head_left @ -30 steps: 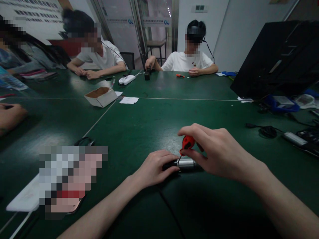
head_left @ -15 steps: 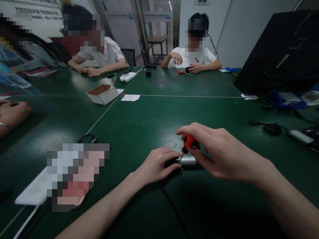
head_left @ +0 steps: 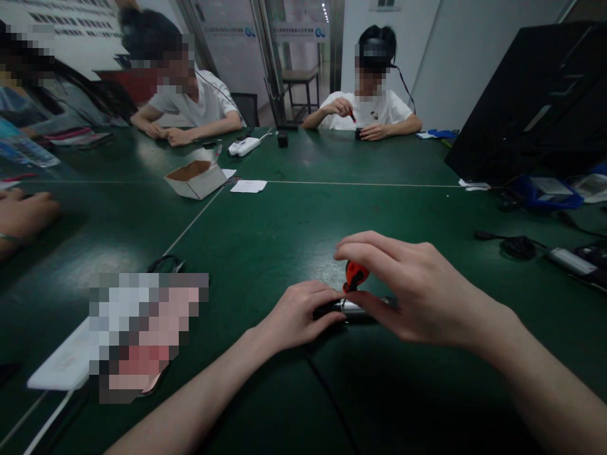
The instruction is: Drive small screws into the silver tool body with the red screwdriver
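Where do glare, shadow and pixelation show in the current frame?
Head view: pale glare on the green table just beyond the left hand; head view: deep shadow nearer the camera than the right hand; head view: pixelation over part of the white slab.

The long green counter (head_left: 284, 243) had a smooth, semi-glossy top that threw back pale, blurry patches of light. The slim silver-and-black cylinder (head_left: 352, 309) looked like metal along its silver part, smooth and shiny, with a darker, duller black end. The bulbous red-and-black screwdriver handle (head_left: 356, 274) appeared to be plastic. The open white box (head_left: 202, 186) looked like thin cardboard, matt outside and plain brown inside; the flat white slip (head_left: 248, 186) was paper. The big black monitor (head_left: 516, 107) had a matt plastic back, and the white T-shirt (head_left: 211, 101) was soft, creased cloth.
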The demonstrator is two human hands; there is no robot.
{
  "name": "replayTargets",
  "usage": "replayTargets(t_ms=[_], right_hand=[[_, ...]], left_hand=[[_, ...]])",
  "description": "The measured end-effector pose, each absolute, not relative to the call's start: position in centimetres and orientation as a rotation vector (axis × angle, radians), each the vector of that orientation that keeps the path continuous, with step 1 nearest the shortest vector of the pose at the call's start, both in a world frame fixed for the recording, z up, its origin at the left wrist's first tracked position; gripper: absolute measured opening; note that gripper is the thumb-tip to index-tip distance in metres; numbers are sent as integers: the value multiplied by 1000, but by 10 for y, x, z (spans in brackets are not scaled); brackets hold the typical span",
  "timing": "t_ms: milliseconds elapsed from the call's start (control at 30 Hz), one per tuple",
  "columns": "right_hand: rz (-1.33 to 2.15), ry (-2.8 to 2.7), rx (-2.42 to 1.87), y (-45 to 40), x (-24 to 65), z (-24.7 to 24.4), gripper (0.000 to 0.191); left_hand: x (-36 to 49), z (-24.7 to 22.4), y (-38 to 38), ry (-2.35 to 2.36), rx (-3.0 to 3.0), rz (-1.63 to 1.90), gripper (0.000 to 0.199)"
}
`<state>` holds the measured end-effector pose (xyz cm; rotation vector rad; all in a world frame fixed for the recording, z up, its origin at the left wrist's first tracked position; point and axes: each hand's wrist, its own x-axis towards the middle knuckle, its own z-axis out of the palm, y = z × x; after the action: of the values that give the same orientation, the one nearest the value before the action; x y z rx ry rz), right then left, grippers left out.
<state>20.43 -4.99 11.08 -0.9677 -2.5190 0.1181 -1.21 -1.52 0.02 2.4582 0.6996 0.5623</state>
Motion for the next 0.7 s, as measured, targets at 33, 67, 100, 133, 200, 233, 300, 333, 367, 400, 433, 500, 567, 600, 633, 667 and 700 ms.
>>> replayTargets(t_ms=[33, 67, 100, 133, 200, 233, 300, 333, 367, 400, 433, 500, 567, 600, 633, 667, 700], right_hand=[[175, -2507, -962, -50, 205, 111, 38], [209, -2492, -963, -49, 205, 110, 41], [220, -2479, -971, -49, 205, 110, 42], [214, -2468, -984, -49, 206, 109, 42], [184, -2450, -1013, -48, 207, 108, 39], [163, -2445, -1025, -47, 207, 108, 38], [77, -2445, -1038, -46, 208, 108, 32], [17, -2450, -1042, -46, 207, 108, 28], [-43, -2459, -1045, -46, 207, 108, 24], [-98, -2468, -1046, -46, 207, 109, 21], [-134, -2478, -1045, -45, 207, 109, 19], [-124, -2498, -1028, -46, 207, 110, 20], [-15, -2514, -1004, -47, 206, 110, 27], [60, -2520, -997, -48, 206, 111, 32], [127, -2523, -996, -49, 206, 111, 38], [173, -2523, -1002, -50, 206, 110, 43], [193, -2523, -1012, -51, 206, 110, 46]], left_hand=[[-12, 0, -15, 699, 2463, 559, 23], [-12, 0, -15, 702, 2471, 551, 23], [-12, 1, -15, 709, 2479, 543, 23], [-12, 1, -15, 716, 2487, 538, 23], [-12, 1, -16, 730, 2497, 538, 23], [-12, 2, -16, 734, 2500, 539, 23], [-12, 3, -17, 734, 2500, 545, 23], [-12, 3, -17, 733, 2498, 546, 23], [-12, 3, -17, 734, 2495, 547, 23], [-12, 3, -17, 735, 2492, 551, 23], [-12, 3, -17, 734, 2489, 555, 23], [-12, 3, -17, 726, 2488, 562, 22], [-12, 2, -16, 713, 2486, 561, 22], [-12, 1, -16, 709, 2485, 557, 22], [-12, 1, -15, 710, 2484, 553, 22], [-12, 1, -15, 714, 2483, 550, 22], [-12, 1, -15, 719, 2483, 544, 22]])
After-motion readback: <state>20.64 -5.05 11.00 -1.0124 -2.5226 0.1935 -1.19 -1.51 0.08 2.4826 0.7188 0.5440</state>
